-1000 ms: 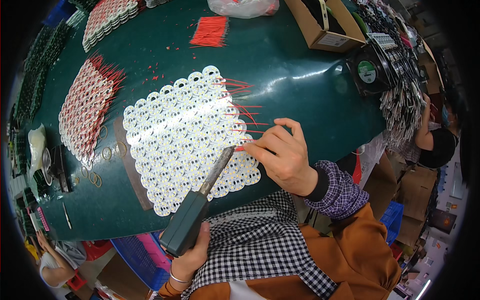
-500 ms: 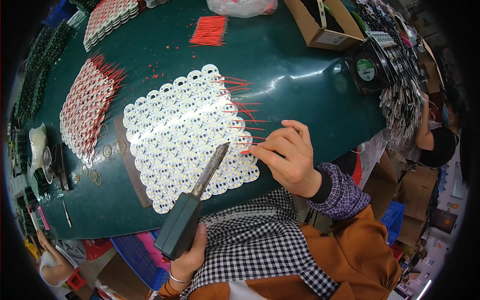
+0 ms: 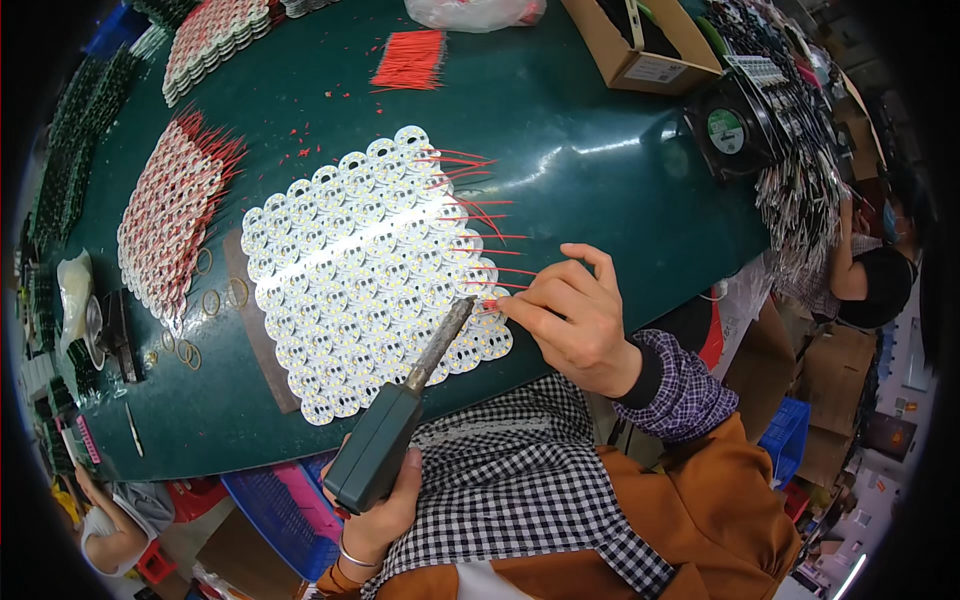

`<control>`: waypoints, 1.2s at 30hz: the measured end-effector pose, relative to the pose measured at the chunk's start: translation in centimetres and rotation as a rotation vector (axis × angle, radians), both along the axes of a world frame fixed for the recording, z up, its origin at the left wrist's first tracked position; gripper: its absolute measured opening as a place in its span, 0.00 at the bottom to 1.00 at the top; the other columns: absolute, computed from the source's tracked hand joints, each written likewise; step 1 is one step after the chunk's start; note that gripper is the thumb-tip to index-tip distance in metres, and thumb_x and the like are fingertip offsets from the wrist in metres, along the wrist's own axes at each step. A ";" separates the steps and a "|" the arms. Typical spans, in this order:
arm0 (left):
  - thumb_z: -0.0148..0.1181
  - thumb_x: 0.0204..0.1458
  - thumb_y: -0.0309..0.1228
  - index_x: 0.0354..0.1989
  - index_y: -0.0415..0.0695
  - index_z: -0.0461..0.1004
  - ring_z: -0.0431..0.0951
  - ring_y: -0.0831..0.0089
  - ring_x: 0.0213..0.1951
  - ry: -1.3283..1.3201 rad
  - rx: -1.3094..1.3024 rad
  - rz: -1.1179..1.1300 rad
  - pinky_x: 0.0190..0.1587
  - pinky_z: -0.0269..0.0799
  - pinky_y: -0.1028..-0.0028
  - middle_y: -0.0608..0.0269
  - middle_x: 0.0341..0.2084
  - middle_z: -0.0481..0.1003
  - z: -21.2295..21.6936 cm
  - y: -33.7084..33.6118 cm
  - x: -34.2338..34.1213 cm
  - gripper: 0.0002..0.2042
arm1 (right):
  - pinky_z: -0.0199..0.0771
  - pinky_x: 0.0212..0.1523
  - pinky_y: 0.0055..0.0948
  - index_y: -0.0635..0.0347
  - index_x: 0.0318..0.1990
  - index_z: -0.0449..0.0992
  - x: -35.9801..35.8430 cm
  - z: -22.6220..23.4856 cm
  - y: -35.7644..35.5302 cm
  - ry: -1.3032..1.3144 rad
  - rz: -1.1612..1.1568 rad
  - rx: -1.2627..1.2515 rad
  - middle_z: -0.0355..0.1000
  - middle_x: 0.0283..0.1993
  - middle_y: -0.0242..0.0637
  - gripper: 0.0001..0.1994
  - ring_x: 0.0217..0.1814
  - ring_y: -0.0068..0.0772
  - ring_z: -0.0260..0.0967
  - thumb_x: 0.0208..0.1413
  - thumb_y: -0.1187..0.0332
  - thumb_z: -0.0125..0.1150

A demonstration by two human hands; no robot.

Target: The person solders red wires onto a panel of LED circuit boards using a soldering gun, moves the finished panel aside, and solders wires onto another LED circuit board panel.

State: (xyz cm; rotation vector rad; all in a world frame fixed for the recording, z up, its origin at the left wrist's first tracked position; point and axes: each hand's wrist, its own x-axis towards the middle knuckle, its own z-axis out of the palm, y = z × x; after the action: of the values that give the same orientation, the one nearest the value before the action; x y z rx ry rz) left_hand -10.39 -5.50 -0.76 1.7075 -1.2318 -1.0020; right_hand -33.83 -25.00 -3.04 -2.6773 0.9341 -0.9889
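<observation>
My left hand is closed round the dark green handle of a soldering gun. Its metal tip reaches over the right part of a white LED board panel, close beside my right fingertips. My right hand pinches a short red wire against one of the round boards at that panel's right edge. Whether tip and wire touch cannot be made out. Above my fingers, several red wires stick out from the same edge. The panel lies partly over a brown strip.
Left of the panel lies a stack of boards with red wires; another stack is behind. A red wire bundle, a cardboard box and a fan stand farther back. Rubber bands lie at left. People work on both sides.
The soldering gun has moved right and its tip now sits by my right fingertips. My right hand stays at the panel's edge, pinching the wire. The view has shifted slightly.
</observation>
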 end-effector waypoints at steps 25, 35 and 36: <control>0.61 0.52 0.13 0.55 0.33 0.72 0.74 0.80 0.30 0.067 -0.090 0.072 0.27 0.71 0.80 0.57 0.45 0.78 -1.2 1.6 -0.2 0.20 | 0.66 0.56 0.45 0.53 0.36 0.84 0.1 -0.1 0.3 -0.033 -0.046 0.001 0.71 0.28 0.24 0.11 0.37 0.28 0.71 0.42 0.76 0.69; 0.64 0.51 0.16 0.55 0.34 0.74 0.79 0.72 0.42 -0.008 -0.053 -0.015 0.45 0.75 0.74 0.55 0.47 0.78 -0.3 1.1 0.5 0.20 | 0.64 0.58 0.47 0.52 0.37 0.81 0.2 -0.4 1.0 -0.022 -0.003 -0.013 0.71 0.31 0.22 0.09 0.39 0.25 0.71 0.46 0.72 0.65; 0.64 0.51 0.16 0.55 0.34 0.74 0.79 0.72 0.42 -0.008 -0.053 -0.014 0.45 0.75 0.74 0.55 0.47 0.78 -0.1 1.1 0.4 0.20 | 0.64 0.59 0.47 0.52 0.37 0.81 0.2 -0.4 1.0 -0.017 -0.002 -0.012 0.71 0.31 0.22 0.09 0.38 0.25 0.71 0.46 0.72 0.65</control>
State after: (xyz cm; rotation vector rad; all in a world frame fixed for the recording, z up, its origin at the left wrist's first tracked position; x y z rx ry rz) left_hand -9.99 -4.39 -0.82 1.6657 -1.2665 -0.9639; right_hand -33.66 -23.97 -3.41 -2.6736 0.9307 -1.0198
